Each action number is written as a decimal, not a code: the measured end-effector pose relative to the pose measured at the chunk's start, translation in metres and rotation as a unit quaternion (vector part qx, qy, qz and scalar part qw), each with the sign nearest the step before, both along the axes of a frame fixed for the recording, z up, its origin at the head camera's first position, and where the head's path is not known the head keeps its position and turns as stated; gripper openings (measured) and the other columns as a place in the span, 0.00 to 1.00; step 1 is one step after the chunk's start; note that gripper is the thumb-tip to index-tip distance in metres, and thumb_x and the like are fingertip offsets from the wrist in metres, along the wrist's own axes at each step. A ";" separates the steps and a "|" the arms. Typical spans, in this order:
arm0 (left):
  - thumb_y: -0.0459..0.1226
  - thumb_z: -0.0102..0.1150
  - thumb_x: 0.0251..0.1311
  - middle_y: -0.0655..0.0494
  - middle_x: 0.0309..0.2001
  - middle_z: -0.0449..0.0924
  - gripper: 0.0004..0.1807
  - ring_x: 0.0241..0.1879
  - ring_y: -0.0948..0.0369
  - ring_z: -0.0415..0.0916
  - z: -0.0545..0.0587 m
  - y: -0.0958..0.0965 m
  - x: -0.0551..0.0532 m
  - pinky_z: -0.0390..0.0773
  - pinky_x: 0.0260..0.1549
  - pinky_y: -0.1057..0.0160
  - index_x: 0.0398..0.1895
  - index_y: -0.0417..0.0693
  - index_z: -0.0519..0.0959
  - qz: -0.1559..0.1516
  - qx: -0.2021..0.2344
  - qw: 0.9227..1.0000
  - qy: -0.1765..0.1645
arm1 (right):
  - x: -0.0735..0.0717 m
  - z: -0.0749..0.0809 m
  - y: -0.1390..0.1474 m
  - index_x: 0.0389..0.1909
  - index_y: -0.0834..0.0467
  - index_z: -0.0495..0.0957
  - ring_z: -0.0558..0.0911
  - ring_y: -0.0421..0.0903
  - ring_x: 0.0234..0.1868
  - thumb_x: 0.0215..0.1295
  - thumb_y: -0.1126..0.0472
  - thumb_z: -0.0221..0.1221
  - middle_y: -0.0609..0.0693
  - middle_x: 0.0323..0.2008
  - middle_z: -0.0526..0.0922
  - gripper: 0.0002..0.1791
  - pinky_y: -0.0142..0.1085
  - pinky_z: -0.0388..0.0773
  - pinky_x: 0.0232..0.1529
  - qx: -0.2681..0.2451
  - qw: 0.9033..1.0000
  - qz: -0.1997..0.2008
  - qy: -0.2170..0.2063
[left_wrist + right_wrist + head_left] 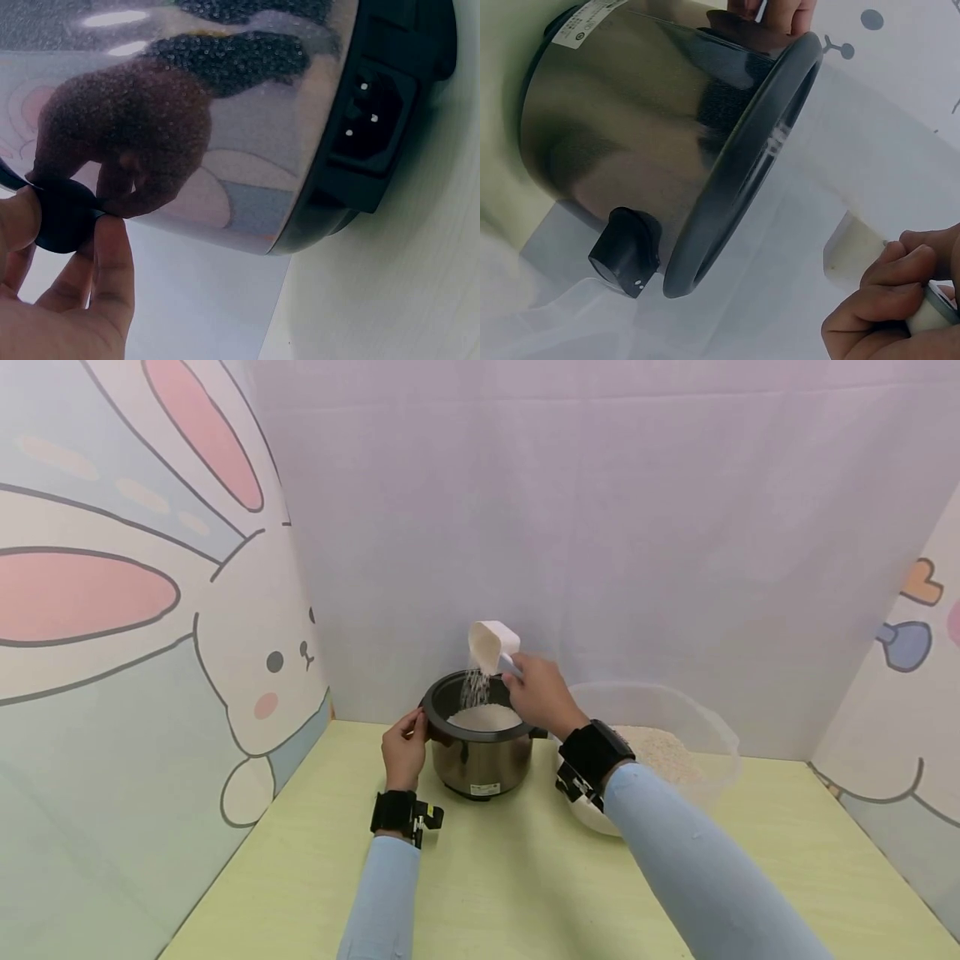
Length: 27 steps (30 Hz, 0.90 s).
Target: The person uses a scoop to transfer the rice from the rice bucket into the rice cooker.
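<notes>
A rice cooker [480, 760] with a dark rim and metallic body stands lidless at the back of the table, with white rice [486, 718] inside. My left hand [403, 752] pinches its black side handle [66, 217] between thumb and fingers. Above the pot, my right hand [543, 697] grips the handle of a white measuring cup [501, 639]. The cup is tipped to the left, and a stream of grains [474, 687] falls from it into the pot. In the right wrist view, the fingers [889, 292] curl round the cup's handle.
Right of the cooker is a large translucent tub [720, 747] with a heap of rice [660, 753], partly behind my right forearm. The cooker's power socket [375, 116] faces the left wrist camera. A pale curtain [420, 543] hangs behind the yellow-green table [487, 893].
</notes>
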<state>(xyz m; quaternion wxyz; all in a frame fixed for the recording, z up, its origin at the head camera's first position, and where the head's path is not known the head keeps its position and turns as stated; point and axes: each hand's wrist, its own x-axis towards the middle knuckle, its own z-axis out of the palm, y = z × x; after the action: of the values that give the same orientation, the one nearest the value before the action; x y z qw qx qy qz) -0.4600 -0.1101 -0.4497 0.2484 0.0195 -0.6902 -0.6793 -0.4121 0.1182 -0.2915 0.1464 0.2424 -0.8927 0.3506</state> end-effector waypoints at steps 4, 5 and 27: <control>0.34 0.59 0.73 0.41 0.50 0.85 0.13 0.43 0.51 0.86 0.001 0.000 0.001 0.86 0.42 0.68 0.55 0.39 0.85 0.000 0.000 1.000 0.000 | 0.001 -0.004 0.002 0.50 0.68 0.76 0.63 0.47 0.23 0.80 0.66 0.51 0.54 0.25 0.68 0.10 0.40 0.61 0.29 0.006 1.000 -0.002 0.008; 0.34 0.59 0.73 0.41 0.50 0.85 0.13 0.43 0.51 0.86 0.001 0.001 0.001 0.86 0.42 0.68 0.55 0.39 0.85 0.001 0.000 1.000 0.000 | 0.000 -0.005 0.003 0.51 0.69 0.77 0.63 0.47 0.23 0.80 0.66 0.51 0.54 0.25 0.69 0.10 0.40 0.62 0.30 0.007 1.000 -0.002 0.010; 0.32 0.59 0.73 0.40 0.51 0.85 0.13 0.43 0.51 0.85 0.001 0.000 0.001 0.86 0.43 0.67 0.55 0.38 0.85 0.000 0.004 1.000 0.004 | -0.002 -0.021 0.005 0.65 0.69 0.72 0.83 0.57 0.43 0.79 0.67 0.52 0.66 0.50 0.83 0.18 0.48 0.78 0.42 0.052 0.998 0.016 0.019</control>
<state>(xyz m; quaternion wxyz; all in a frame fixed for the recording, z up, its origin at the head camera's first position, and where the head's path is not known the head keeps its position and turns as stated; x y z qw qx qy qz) -0.4592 -0.1098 -0.4487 0.2511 0.0182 -0.6867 -0.6819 -0.4140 0.1227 -0.3121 0.1453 0.2704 -0.9029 0.3011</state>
